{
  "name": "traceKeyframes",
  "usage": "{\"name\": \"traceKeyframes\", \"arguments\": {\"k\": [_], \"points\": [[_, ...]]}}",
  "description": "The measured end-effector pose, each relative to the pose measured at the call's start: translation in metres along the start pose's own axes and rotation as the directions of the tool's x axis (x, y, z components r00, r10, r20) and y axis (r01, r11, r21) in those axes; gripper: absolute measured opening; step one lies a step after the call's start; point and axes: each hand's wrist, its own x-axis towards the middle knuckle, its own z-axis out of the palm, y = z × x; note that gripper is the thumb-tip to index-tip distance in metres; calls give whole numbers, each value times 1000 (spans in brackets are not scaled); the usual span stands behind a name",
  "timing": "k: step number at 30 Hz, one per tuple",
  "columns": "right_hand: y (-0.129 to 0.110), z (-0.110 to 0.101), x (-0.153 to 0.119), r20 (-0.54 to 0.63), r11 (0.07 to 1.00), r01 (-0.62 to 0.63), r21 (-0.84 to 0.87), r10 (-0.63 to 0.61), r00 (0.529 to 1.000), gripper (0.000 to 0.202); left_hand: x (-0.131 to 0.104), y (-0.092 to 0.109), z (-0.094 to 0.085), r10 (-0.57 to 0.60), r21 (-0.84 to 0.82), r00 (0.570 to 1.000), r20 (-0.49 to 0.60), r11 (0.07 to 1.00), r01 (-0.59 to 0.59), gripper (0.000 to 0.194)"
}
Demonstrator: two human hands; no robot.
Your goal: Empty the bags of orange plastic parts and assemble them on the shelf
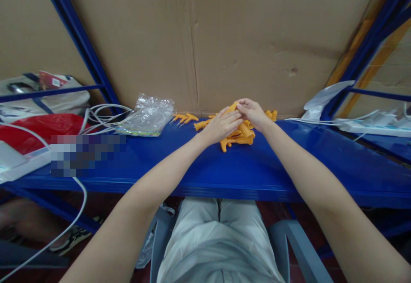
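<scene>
Orange plastic piece [231, 108] is grasped between the fingers of the left hand [222, 126] and right hand [252, 112], above the blue tabletop [205, 169].
Its smooth body is best steadied lightly, clear of the rounded orange parts [244, 133] heaped below; thin metal spirals [180, 124] are seen on corkscrews [192, 116] lying near.
</scene>
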Motion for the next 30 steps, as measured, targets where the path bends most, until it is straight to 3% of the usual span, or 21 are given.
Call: {"name": "traceKeyframes", "arguments": {"k": [4, 8, 13, 18, 27, 30], "points": [[-4, 9, -5, 53, 1000, -22, 6, 22, 998, 17, -1, -1, -2, 8, 4, 1000, 19, 1000, -8, 38], [-5, 13, -11, 102, 994, -49, -94, 59, 993, 17, -2, 0, -6, -17, 23, 998, 61, 1000, 15, 41], [-8, 15, -14, 243, 977, -54, -204, 105, 964, 18, -2, 1, -6, -40, 43, 993, 109, 998, 36, 39], [-7, 12, -13, 295, 926, 26, -376, 92, 951, 17, -5, -1, -5, -99, 65, 981, 168, 994, 90, 27], [-15, 0, -14, 296, 846, 122, -518, 43, 954, 20, -9, -10, -13, -225, 107, 967, 117, 971, 212, 30], [-20, 0, -15, 348, 756, 220, -616, 10, 938, 21, -9, -10, -15, -254, 107, 962, 103, 964, 243, 31]]}}
